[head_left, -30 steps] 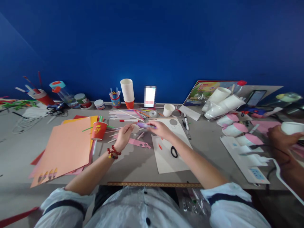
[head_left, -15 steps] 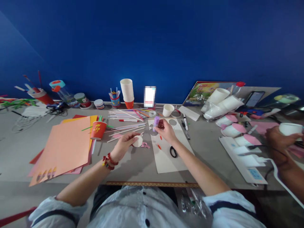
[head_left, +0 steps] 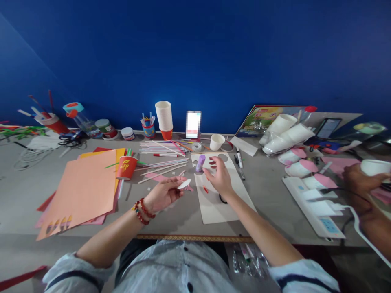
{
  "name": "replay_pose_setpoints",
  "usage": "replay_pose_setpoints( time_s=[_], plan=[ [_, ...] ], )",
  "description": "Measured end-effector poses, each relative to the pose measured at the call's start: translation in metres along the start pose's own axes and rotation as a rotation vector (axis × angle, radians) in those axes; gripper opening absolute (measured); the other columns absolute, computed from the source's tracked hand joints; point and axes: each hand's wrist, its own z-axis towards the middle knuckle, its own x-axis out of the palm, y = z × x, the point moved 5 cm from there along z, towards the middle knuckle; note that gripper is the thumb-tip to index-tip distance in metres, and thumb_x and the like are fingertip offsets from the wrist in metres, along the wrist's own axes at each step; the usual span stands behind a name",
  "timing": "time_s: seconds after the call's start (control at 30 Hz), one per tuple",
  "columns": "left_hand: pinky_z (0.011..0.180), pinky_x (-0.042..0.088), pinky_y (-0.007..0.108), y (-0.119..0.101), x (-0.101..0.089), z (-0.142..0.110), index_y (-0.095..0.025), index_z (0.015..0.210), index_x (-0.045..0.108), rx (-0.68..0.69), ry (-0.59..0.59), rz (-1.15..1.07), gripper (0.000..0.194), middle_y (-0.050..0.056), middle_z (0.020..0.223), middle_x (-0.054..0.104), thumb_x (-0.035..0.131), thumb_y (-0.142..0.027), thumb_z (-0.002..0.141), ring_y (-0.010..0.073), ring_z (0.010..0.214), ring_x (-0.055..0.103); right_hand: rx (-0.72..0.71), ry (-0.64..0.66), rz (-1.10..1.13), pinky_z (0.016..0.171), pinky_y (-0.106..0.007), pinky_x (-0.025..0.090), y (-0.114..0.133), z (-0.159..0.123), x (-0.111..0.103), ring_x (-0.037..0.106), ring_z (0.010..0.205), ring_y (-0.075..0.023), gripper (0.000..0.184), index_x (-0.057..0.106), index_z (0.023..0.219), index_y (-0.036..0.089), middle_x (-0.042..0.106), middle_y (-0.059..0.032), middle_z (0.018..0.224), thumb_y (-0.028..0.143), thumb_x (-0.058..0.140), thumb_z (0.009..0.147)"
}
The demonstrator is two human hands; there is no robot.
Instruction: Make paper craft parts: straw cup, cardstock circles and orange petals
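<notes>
Your left hand [head_left: 161, 194] pinches the light, floppy paper disc [head_left: 184, 184] by its edge, right hand [head_left: 220, 176] spread beside the glue stick [head_left: 200, 162].

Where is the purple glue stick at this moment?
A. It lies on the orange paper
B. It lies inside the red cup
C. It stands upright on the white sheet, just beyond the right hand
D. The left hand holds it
C: the glue stick stands upright on the white sheet, just past the open right hand.
</notes>
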Motion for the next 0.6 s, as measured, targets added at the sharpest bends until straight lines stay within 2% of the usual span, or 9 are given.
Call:
replay_pose_setpoints(
  time_s=[0.03,0.07,0.17,0.2,0.27,0.37,0.47,0.53,0.6],
  plan=[
    [0.064,0.052,0.020,0.004,0.002,-0.001,-0.011,0.096,0.069,-0.061,0.008,-0.076,0.014,0.007,0.086,0.064,0.069,-0.012,0.082,0.0089,0.066,0.059,-0.016,-0.023,0.015,0.089,-0.044,0.052,0.011,-0.005,-0.007,0.061,0.099,-0.0267,0.037,0.053,0.118,0.024,0.061,-0.0134,0.117,0.032,0.063,0.084],
    [0.065,0.053,0.019,0.008,0.004,-0.001,-0.010,0.096,0.068,-0.113,0.017,-0.139,0.014,0.007,0.085,0.063,0.066,-0.010,0.083,0.0086,0.066,0.059,-0.027,0.013,0.070,0.087,-0.042,0.052,0.023,-0.011,-0.011,0.061,0.096,-0.0256,0.032,0.054,0.115,0.025,0.062,-0.0122,0.113,0.031,0.062,0.085],
    [0.067,0.054,0.018,0.017,0.013,-0.002,-0.009,0.098,0.067,-0.193,0.058,-0.258,0.017,0.007,0.086,0.061,0.061,-0.005,0.083,0.0082,0.067,0.058,-0.020,0.324,0.358,0.085,-0.037,0.053,0.055,-0.027,-0.003,0.063,0.094,-0.0227,0.024,0.059,0.108,0.025,0.064,-0.0082,0.105,0.027,0.061,0.085],
    [0.067,0.054,0.018,0.020,0.016,-0.002,-0.009,0.098,0.067,-0.206,0.070,-0.281,0.017,0.007,0.086,0.061,0.060,-0.004,0.083,0.0081,0.066,0.058,0.004,0.378,0.434,0.083,-0.036,0.054,0.062,-0.031,0.001,0.063,0.090,-0.0214,0.019,0.061,0.102,0.025,0.064,-0.0067,0.101,0.027,0.061,0.084],
    [0.068,0.054,0.018,0.025,0.020,-0.002,-0.009,0.097,0.067,-0.224,0.090,-0.313,0.018,0.007,0.084,0.061,0.060,-0.004,0.081,0.0083,0.066,0.057,0.070,0.414,0.536,0.078,-0.033,0.054,0.068,-0.036,0.007,0.063,0.084,-0.0193,0.010,0.061,0.092,0.024,0.062,-0.0043,0.093,0.030,0.062,0.083],
    [0.069,0.054,0.020,0.033,0.021,-0.001,-0.010,0.096,0.067,-0.243,0.107,-0.282,0.015,0.007,0.085,0.063,0.063,-0.008,0.081,0.0097,0.069,0.059,0.171,0.410,0.594,0.070,-0.030,0.051,0.062,-0.038,0.015,0.061,0.075,-0.0174,0.012,0.058,0.084,0.023,0.060,-0.0016,0.083,0.033,0.064,0.083],
    [0.071,0.055,0.029,0.033,0.014,-0.002,-0.013,0.094,0.067,-0.137,0.073,-0.145,0.021,0.009,0.091,0.066,0.069,-0.031,0.083,0.0161,0.077,0.063,0.221,0.425,0.591,0.063,-0.027,0.047,0.054,-0.038,0.018,0.058,0.068,-0.0158,0.013,0.058,0.082,0.023,0.058,0.0006,0.075,0.034,0.065,0.083],
    [0.069,0.054,0.031,0.025,0.008,-0.004,-0.017,0.091,0.066,0.051,0.009,-0.002,0.031,0.007,0.091,0.067,0.073,-0.045,0.080,0.0191,0.081,0.064,0.242,0.418,0.564,0.058,-0.026,0.043,0.051,-0.037,0.018,0.055,0.063,-0.0147,0.014,0.058,0.080,0.022,0.056,0.0015,0.070,0.034,0.065,0.082],
    [0.065,0.051,0.027,0.015,0.005,-0.007,-0.018,0.088,0.066,0.241,-0.066,0.181,0.031,0.003,0.085,0.065,0.078,-0.044,0.076,0.0159,0.075,0.061,0.249,0.418,0.541,0.056,-0.025,0.042,0.049,-0.037,0.018,0.053,0.062,-0.0143,0.015,0.058,0.079,0.022,0.055,0.0016,0.068,0.035,0.066,0.082]
  ],
)
